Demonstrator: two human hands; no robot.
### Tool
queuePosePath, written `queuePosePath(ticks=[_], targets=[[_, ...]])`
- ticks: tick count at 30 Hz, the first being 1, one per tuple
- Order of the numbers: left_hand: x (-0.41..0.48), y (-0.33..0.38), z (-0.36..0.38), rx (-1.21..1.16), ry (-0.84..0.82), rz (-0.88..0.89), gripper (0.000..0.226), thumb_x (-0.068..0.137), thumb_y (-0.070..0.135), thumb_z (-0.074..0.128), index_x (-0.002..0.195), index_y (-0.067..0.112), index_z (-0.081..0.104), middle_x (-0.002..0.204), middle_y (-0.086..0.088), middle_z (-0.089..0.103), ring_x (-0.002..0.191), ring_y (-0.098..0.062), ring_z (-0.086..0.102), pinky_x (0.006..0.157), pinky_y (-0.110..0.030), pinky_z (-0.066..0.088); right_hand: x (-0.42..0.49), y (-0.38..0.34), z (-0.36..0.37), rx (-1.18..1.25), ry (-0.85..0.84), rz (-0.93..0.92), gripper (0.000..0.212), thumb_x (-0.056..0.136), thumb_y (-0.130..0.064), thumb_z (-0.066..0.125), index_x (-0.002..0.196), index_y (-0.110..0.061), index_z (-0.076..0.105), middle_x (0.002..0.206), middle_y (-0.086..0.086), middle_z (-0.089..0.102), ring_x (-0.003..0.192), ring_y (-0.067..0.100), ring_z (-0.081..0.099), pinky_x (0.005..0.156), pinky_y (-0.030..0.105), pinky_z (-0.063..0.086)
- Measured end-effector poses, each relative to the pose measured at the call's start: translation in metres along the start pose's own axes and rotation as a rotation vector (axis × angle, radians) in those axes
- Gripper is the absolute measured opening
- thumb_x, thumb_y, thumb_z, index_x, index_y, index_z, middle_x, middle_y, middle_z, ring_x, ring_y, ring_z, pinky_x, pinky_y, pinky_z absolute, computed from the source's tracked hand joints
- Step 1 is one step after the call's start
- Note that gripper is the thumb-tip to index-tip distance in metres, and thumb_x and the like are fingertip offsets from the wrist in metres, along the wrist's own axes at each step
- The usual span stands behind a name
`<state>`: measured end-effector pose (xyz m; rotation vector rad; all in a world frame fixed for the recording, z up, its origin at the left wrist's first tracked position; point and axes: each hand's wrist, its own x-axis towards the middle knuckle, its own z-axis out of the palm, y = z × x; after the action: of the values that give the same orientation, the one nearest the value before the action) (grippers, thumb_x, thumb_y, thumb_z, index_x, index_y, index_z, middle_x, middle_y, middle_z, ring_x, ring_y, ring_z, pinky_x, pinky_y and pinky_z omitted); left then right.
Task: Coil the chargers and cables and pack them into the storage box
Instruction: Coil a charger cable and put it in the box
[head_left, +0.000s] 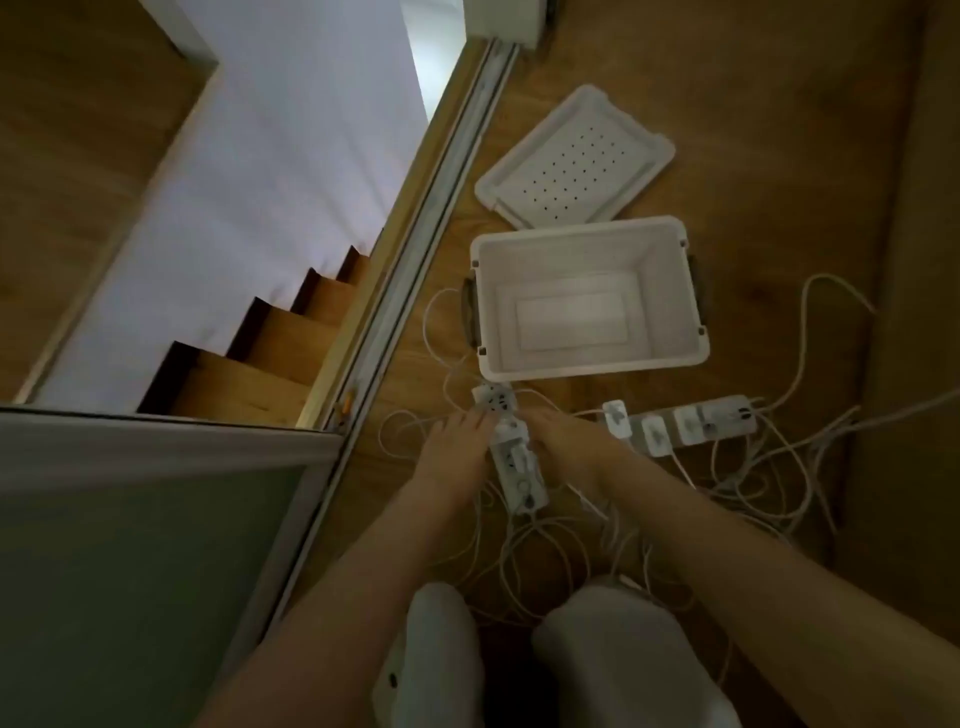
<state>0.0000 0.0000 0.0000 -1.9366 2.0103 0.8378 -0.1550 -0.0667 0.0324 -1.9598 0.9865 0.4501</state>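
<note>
The white storage box (589, 296) stands open and empty on the wooden floor, its perforated lid (574, 158) lying just beyond. Two white power strips (511, 449) (714, 420) lie near its front among loose, tangled white cables (769, 483).

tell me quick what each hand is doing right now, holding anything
Left hand: on the near power strip, fingers at its left side; grip cannot be told.
Right hand: at the strip's right side; grip cannot be told.

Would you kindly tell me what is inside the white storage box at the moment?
The storage box stands open and holds no chargers or cables; only its bare white floor with a raised rectangular panel shows. The near wall hides a thin strip of the floor. Its perforated lid lies on the floor behind it.
</note>
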Motion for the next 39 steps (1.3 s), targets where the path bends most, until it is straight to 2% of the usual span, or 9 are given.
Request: queuePosePath(ticks=[3, 6, 8, 10, 13, 18, 25, 31, 39], targets=[[0.005, -0.002, 0.006, -0.07, 0.021, 0.001, 0.054, 0.09, 0.013, 0.051, 0.14, 0.016, 0.033, 0.143, -0.004, 0.036, 0.126, -0.024, 0.038, 0.101, -0.035, 0.033, 0.015, 0.006, 0.017, -0.014, 0.052, -0.044, 0.047, 0.097, -0.017, 0.047, 0.141, -0.014, 0.034, 0.144, 0.009, 0.04, 0.128, 0.025, 0.043, 0.104, 0.032, 0.034], [0.01, -0.003, 0.013, -0.31, 0.179, -0.071, 0.035, 0.089, 0.007, 0.052, 0.122, 0.012, 0.044, 0.126, -0.006, 0.043, 0.095, -0.024, 0.053, 0.075, -0.034, 0.045, 0.031, 0.011, 0.03, -0.085, 0.109, -0.079, 0.046, 0.093, -0.016, 0.051, 0.138, -0.012, 0.039, 0.14, 0.008, 0.043, 0.129, 0.025, 0.04, 0.105, 0.033, 0.035], [0.009, -0.003, 0.021, -0.394, 0.397, -0.135, 0.015, 0.09, 0.008, 0.051, 0.104, 0.009, 0.047, 0.11, -0.008, 0.043, 0.069, -0.022, 0.049, 0.055, -0.032, 0.04, 0.041, 0.017, 0.036, -0.158, 0.185, -0.102, 0.041, 0.09, -0.017, 0.055, 0.13, -0.012, 0.045, 0.135, 0.007, 0.046, 0.126, 0.024, 0.039, 0.103, 0.033, 0.036], [0.008, -0.004, 0.031, -0.397, 0.534, -0.163, 0.012, 0.088, 0.007, 0.055, 0.087, 0.012, 0.044, 0.091, -0.003, 0.043, 0.061, -0.017, 0.04, 0.053, -0.027, 0.031, 0.05, 0.022, 0.04, -0.178, 0.231, -0.12, 0.034, 0.088, -0.016, 0.057, 0.121, -0.012, 0.051, 0.129, 0.007, 0.05, 0.122, 0.024, 0.039, 0.1, 0.033, 0.035], [0.008, -0.001, 0.055, -0.43, 0.499, -0.196, 0.015, 0.086, 0.009, 0.058, 0.085, 0.017, 0.046, 0.084, 0.002, 0.049, 0.076, -0.018, 0.048, 0.066, -0.025, 0.028, 0.064, 0.022, 0.04, -0.067, 0.222, -0.087, 0.026, 0.086, -0.015, 0.06, 0.111, -0.009, 0.06, 0.119, 0.009, 0.058, 0.114, 0.026, 0.048, 0.094, 0.036, 0.041], [0.024, -0.008, 0.084, -0.743, 0.45, -0.29, 0.038, 0.08, 0.018, 0.068, 0.115, 0.016, 0.052, 0.112, -0.001, 0.057, 0.105, -0.02, 0.053, 0.088, -0.041, 0.045, 0.074, 0.038, 0.035, -0.024, 0.132, -0.129, 0.038, 0.083, -0.027, 0.067, 0.119, -0.014, 0.061, 0.109, 0.008, 0.066, 0.101, 0.024, 0.059, 0.083, 0.03, 0.044], [0.038, -0.022, 0.104, -0.403, 0.298, -0.215, 0.071, 0.076, 0.04, 0.071, 0.139, 0.031, 0.039, 0.145, 0.007, 0.039, 0.127, -0.025, 0.037, 0.097, -0.044, 0.034, 0.085, 0.033, 0.043, 0.011, 0.173, -0.091, 0.021, 0.078, -0.027, 0.068, 0.095, -0.015, 0.068, 0.092, 0.006, 0.07, 0.088, 0.023, 0.062, 0.07, 0.031, 0.047], [0.041, -0.028, 0.092, -0.184, 0.186, -0.254, 0.084, 0.071, 0.059, 0.067, 0.143, 0.041, 0.027, 0.148, 0.01, 0.031, 0.134, -0.024, 0.025, 0.101, -0.043, 0.026, 0.086, 0.024, 0.04, -0.087, 0.123, -0.088, 0.019, 0.083, -0.03, 0.064, 0.099, -0.02, 0.066, 0.1, 0.007, 0.069, 0.095, 0.025, 0.062, 0.079, 0.033, 0.049], [0.045, -0.024, 0.088, -0.15, 0.144, -0.316, 0.087, 0.07, 0.065, 0.064, 0.143, 0.04, 0.024, 0.147, 0.005, 0.034, 0.137, -0.029, 0.023, 0.108, -0.049, 0.024, 0.087, 0.02, 0.035, -0.181, 0.082, -0.127, 0.026, 0.086, -0.03, 0.059, 0.109, -0.018, 0.064, 0.107, 0.008, 0.067, 0.101, 0.026, 0.06, 0.077, 0.031, 0.043]])
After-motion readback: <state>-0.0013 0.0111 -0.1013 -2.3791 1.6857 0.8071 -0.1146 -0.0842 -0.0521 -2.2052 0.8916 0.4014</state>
